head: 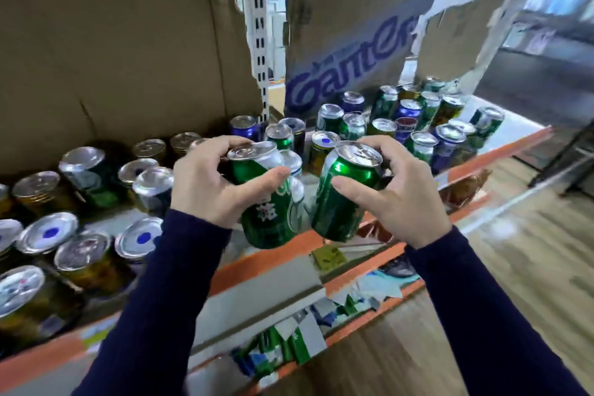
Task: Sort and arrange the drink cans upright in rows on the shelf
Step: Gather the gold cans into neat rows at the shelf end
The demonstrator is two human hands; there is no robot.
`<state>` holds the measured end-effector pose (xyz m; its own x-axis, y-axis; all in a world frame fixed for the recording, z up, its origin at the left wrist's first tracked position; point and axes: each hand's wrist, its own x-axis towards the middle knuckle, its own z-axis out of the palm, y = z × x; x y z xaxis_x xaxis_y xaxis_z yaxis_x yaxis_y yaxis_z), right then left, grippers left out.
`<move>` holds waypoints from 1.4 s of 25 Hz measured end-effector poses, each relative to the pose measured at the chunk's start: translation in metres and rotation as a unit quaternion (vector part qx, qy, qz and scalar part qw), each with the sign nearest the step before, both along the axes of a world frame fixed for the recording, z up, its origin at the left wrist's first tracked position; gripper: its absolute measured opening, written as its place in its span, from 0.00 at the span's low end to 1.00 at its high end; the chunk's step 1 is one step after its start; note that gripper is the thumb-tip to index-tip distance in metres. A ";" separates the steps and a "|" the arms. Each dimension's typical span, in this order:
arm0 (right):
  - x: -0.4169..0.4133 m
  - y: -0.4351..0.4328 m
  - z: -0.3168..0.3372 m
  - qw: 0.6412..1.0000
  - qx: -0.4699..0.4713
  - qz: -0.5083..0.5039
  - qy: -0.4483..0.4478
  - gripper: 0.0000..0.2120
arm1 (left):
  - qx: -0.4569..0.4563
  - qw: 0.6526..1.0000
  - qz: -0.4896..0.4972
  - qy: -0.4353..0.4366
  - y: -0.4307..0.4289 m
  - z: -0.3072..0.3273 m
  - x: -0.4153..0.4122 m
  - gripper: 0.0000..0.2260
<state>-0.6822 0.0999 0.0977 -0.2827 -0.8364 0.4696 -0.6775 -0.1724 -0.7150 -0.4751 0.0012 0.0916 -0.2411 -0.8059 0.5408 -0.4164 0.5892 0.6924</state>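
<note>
My left hand (205,183) grips a green and white drink can (266,202), held upright and tilted slightly, above the shelf's front edge. My right hand (395,190) grips a second green can (344,196) right beside it, leaning left. Both cans are lifted off the shelf (270,259), which has an orange front strip. Behind them several upright cans, green, blue and gold, stand in a loose cluster (408,125). At the left more cans (86,177) stand with silver tops in rough rows.
Torn cardboard walls rise behind the cans: a plain one (122,51) at the left, one with blue lettering (350,51) at the right. A white slotted upright (260,42) stands between them. Lower shelves hold green packs (289,344). Wooden floor lies at the right.
</note>
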 end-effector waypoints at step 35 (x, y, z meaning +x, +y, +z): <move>-0.092 -0.191 -0.033 0.926 0.205 0.227 0.220 0.29 | 0.032 0.970 0.201 -0.134 -0.132 -0.010 -0.064 0.26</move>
